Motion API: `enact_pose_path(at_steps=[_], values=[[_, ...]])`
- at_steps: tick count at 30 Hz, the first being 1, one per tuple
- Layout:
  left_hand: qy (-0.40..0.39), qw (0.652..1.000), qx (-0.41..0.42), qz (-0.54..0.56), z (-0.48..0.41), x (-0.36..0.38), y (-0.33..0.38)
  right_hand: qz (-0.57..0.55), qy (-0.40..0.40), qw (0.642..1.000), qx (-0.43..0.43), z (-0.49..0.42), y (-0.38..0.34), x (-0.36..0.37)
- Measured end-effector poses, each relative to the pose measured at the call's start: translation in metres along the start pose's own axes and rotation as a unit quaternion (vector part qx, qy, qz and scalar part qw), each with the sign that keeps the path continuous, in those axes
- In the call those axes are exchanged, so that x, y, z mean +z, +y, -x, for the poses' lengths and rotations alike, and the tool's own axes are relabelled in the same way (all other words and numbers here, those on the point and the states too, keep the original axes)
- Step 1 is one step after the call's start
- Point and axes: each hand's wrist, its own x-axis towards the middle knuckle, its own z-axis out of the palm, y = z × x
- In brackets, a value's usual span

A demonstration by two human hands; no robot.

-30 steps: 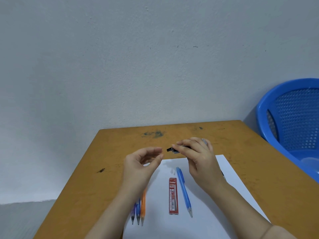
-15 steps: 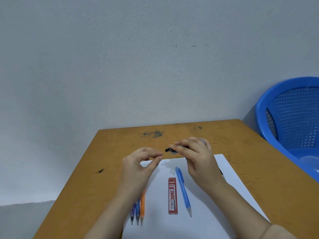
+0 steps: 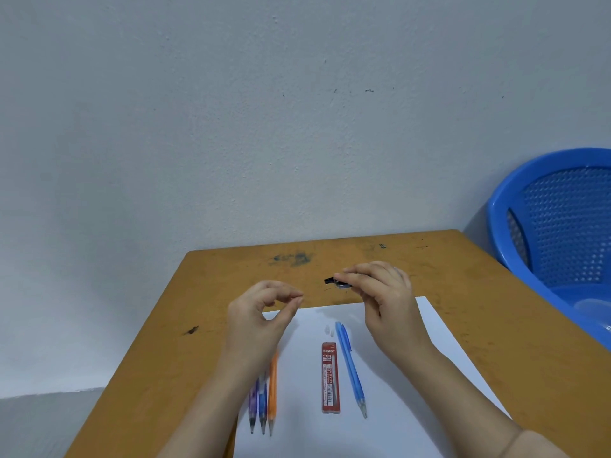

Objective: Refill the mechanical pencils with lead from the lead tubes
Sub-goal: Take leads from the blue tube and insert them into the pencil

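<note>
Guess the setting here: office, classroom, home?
Probably a plain home or utility room, not an office. A worn, stained wooden table is pushed against a bare scuffed wall, with a blue plastic laundry-style basket beside it. A white paper sheet serves as a makeshift work mat.

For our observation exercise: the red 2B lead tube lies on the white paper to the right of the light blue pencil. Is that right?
Not quite. In the head view the red 2B lead tube lies on the white paper, but left of the light blue pencil, not right.
</note>
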Motion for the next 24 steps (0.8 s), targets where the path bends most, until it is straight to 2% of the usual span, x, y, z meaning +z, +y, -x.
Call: enact_pose_path(at_steps=[12, 19, 24], values=[[0.027, 0.999, 0.007, -0.034, -0.002, -0.005, -0.005, 0.002, 0.011, 0.999, 0.053, -0.001, -0.006, -0.003], [0.034, 0.999, 0.006, -0.041, -0.002, -0.004, -0.005, -0.08, -0.009, 0.995, 0.061, -0.002, -0.013, -0.009], [0.039, 0.998, -0.003, -0.046, -0.002, -0.005, -0.004, -0.089, -0.016, 0.993, 0.074, -0.001, -0.015, -0.011]])
